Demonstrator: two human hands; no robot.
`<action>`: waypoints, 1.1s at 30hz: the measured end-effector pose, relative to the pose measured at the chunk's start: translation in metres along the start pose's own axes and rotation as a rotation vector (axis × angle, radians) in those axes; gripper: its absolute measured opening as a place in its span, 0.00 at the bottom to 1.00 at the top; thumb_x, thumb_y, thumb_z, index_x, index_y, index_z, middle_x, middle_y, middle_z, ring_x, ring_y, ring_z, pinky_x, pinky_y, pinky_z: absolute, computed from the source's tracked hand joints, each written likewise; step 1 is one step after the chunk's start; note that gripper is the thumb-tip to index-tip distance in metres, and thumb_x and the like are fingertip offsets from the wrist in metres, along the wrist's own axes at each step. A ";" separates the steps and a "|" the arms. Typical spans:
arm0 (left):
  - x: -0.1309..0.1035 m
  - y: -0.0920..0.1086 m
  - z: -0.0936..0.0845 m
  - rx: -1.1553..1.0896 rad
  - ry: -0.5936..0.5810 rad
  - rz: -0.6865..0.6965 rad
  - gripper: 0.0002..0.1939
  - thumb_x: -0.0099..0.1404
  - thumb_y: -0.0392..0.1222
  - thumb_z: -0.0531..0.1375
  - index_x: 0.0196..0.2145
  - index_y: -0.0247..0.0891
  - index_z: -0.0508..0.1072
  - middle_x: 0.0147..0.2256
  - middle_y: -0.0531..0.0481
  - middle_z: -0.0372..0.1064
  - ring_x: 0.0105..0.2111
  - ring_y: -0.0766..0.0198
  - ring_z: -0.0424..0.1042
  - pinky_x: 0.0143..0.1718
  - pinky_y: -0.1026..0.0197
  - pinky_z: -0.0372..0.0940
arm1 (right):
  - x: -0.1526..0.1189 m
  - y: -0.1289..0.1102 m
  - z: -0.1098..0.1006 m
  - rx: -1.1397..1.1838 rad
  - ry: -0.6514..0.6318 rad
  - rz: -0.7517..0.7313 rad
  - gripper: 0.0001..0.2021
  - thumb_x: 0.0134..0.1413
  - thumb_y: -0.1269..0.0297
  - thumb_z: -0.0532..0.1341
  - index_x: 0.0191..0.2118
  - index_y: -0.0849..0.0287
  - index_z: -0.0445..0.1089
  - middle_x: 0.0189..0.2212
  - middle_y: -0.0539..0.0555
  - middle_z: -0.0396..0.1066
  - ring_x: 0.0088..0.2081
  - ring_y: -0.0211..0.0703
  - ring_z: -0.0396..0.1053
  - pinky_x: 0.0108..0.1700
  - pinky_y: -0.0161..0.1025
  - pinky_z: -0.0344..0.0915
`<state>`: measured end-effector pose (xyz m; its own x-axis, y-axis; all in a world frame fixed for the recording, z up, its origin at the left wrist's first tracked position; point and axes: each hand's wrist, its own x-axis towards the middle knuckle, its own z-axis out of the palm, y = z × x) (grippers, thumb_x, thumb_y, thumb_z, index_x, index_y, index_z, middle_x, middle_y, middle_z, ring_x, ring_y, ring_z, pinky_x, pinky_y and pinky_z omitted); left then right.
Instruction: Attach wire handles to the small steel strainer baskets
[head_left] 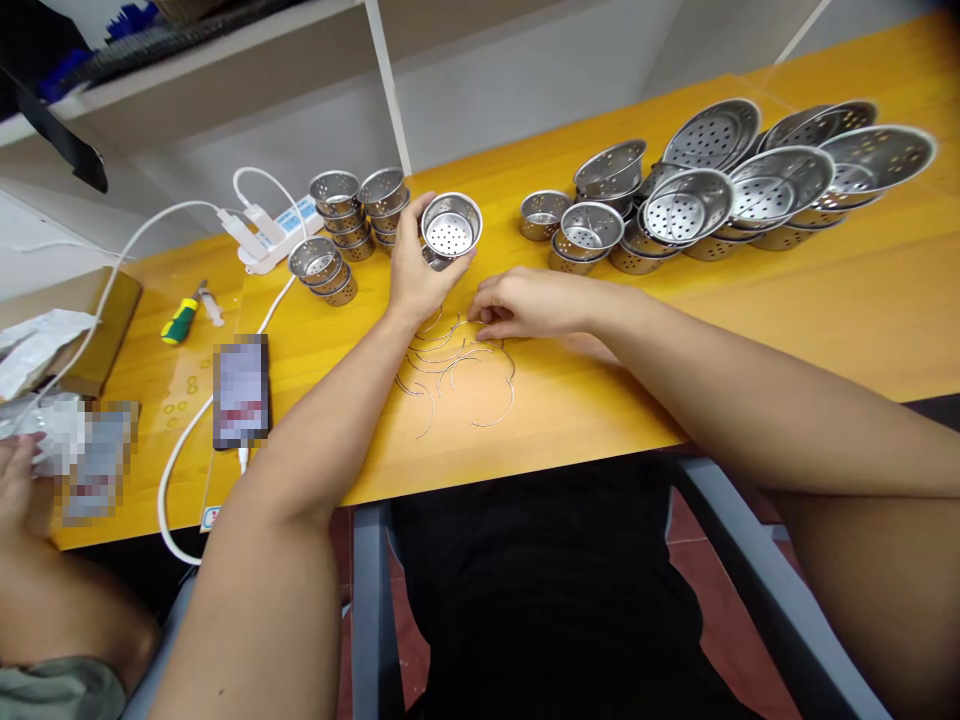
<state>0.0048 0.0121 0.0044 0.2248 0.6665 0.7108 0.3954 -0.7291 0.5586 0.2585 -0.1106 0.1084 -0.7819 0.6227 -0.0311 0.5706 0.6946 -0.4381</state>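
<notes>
My left hand is wrapped round a small perforated metal cup, raised above the table with its mouth facing me. Close to its right, my right hand is bent low over the pile of thin curved wires, thumb and fingers drawn together at the pile's upper edge. Whether a wire is between those fingertips is too small to tell. Stacks of small cups stand left of my left hand. More perforated cups and wider baskets stand in stacks beyond my right hand.
A white power strip with cables, a phone, and a green-yellow screwdriver lie on the yellow table at the left. Another person's hand is at the far left, beside plastic bags and a second device. A cardboard box stands behind.
</notes>
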 end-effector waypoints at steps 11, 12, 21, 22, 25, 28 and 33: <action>-0.002 0.003 0.001 -0.004 -0.013 -0.005 0.54 0.68 0.81 0.74 0.78 0.52 0.60 0.76 0.39 0.69 0.81 0.39 0.70 0.88 0.36 0.59 | -0.003 -0.028 -0.003 -0.287 -0.067 0.198 0.08 0.77 0.70 0.63 0.47 0.59 0.81 0.53 0.64 0.84 0.44 0.53 0.78 0.40 0.44 0.59; -0.003 0.003 0.001 -0.002 -0.017 -0.002 0.54 0.69 0.80 0.73 0.78 0.52 0.60 0.76 0.39 0.69 0.81 0.40 0.69 0.89 0.36 0.59 | -0.006 -0.029 -0.007 -0.310 -0.083 0.224 0.07 0.77 0.69 0.64 0.48 0.59 0.81 0.53 0.64 0.84 0.43 0.53 0.78 0.40 0.45 0.59; -0.002 0.004 0.002 0.003 -0.020 -0.007 0.56 0.66 0.83 0.74 0.77 0.52 0.61 0.75 0.39 0.70 0.78 0.40 0.74 0.86 0.36 0.64 | -0.014 -0.025 -0.026 -0.291 -0.254 0.374 0.06 0.68 0.73 0.70 0.41 0.56 0.84 0.37 0.54 0.84 0.37 0.51 0.76 0.39 0.45 0.60; -0.003 0.004 0.002 0.005 -0.026 -0.006 0.56 0.66 0.83 0.74 0.77 0.52 0.61 0.76 0.38 0.70 0.78 0.40 0.73 0.86 0.36 0.64 | -0.012 -0.027 -0.024 -0.308 -0.263 0.376 0.05 0.68 0.72 0.70 0.42 0.57 0.85 0.39 0.56 0.85 0.38 0.52 0.77 0.39 0.45 0.61; -0.004 0.003 0.002 0.007 -0.031 -0.003 0.56 0.67 0.83 0.73 0.77 0.52 0.60 0.76 0.38 0.69 0.78 0.41 0.73 0.86 0.36 0.64 | -0.008 -0.034 -0.021 -0.375 -0.275 0.370 0.07 0.68 0.68 0.73 0.48 0.59 0.88 0.43 0.61 0.87 0.42 0.57 0.80 0.39 0.46 0.61; -0.005 0.005 0.003 0.005 -0.014 0.000 0.55 0.67 0.83 0.73 0.77 0.52 0.60 0.75 0.38 0.69 0.78 0.41 0.73 0.86 0.36 0.65 | -0.005 -0.040 -0.019 -0.458 -0.292 0.328 0.10 0.69 0.66 0.74 0.51 0.63 0.89 0.47 0.66 0.88 0.45 0.60 0.82 0.40 0.47 0.61; -0.005 0.009 0.002 -0.004 -0.002 -0.002 0.54 0.68 0.80 0.74 0.77 0.52 0.60 0.75 0.38 0.68 0.79 0.40 0.71 0.88 0.34 0.62 | -0.006 -0.037 -0.019 -0.475 -0.288 0.262 0.07 0.69 0.66 0.71 0.47 0.62 0.86 0.45 0.64 0.87 0.42 0.57 0.79 0.39 0.47 0.60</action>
<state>0.0091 0.0030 0.0053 0.2259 0.6684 0.7086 0.3928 -0.7282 0.5617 0.2469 -0.1334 0.1421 -0.5991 0.7180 -0.3544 0.7506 0.6577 0.0636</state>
